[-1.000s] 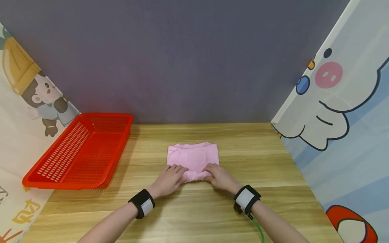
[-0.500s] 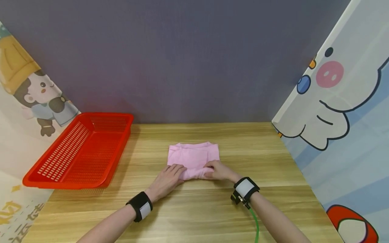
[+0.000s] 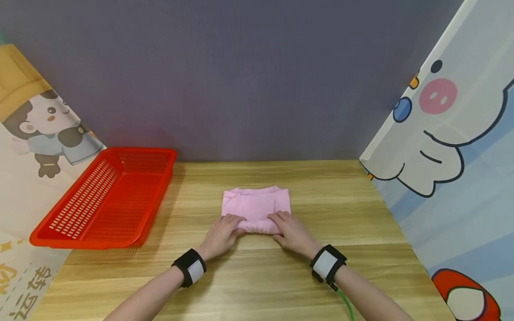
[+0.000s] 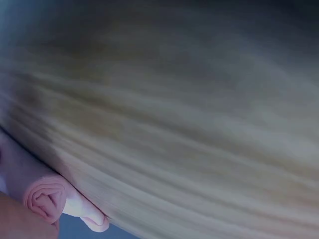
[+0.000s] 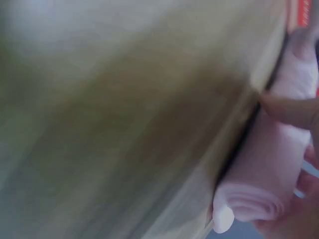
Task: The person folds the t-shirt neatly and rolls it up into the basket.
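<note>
A folded pink cloth [image 3: 257,206] lies on the wooden table, its near edge rolled into a thick tube. My left hand [image 3: 221,235] grips the left end of this roll, fingers over the top and thumb at the near side. At the right end my right hand [image 3: 295,234] holds it the same way. The left wrist view shows the roll's end [image 4: 46,200] as a spiral of layers beside the hand. In the right wrist view the thumb [image 5: 291,110] presses against the side of the pink roll [image 5: 261,169]. The far part of the cloth lies flat.
A red plastic basket [image 3: 154,209] with slotted walls stands on the left of the wooden table [image 3: 257,276]. A grey panel [image 3: 257,80] rises behind the table. Printed cartoon sheets hang on both sides. A green cable [image 3: 346,305] runs from the right wristband.
The rolled near edge has moved slightly away from the body, leaving less flat cloth. My right hand bunched at the roll's right end, then spread over it again. The basket stays put.
</note>
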The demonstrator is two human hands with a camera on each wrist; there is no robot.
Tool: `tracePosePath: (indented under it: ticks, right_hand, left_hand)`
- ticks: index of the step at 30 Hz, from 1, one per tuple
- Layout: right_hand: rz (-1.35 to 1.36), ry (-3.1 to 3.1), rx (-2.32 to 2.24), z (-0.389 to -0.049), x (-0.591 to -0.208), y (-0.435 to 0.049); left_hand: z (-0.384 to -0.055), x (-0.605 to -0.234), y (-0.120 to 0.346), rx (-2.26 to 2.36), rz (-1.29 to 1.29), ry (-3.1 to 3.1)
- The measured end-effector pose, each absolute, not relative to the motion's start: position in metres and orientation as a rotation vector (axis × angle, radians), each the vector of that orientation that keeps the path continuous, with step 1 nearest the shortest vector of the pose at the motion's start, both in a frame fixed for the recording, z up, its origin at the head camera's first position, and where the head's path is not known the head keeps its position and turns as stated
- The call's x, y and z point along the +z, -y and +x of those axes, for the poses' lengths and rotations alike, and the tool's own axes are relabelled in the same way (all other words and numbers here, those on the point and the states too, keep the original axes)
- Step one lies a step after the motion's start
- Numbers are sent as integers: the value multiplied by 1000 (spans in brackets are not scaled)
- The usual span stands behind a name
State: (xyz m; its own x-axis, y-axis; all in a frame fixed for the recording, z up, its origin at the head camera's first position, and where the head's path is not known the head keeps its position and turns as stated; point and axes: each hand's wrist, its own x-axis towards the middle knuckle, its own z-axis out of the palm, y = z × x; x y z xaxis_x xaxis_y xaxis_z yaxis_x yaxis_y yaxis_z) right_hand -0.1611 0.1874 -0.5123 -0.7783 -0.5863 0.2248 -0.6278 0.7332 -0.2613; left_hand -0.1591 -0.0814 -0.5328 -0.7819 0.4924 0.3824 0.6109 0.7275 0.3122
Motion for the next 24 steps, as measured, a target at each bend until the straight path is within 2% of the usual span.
tracePosePath:
  ticks: [8, 14, 20, 24]
  right_hand:
    - [968, 2587, 385, -164, -523, -187]
    - [998, 2602, 434, -171, -523, -186]
    - [1041, 2729, 639, -183, -512, -184]
    - [1060, 2844, 795, -195, -504, -184]
  left_hand:
    - [-169, -524, 79, -785, -745, 2833]
    - [-173, -520, 79, -785, -751, 2901]
    - [-165, -529, 84, -339, -946, 2744]
    - [-163, -535, 84, -87, -982, 2563]
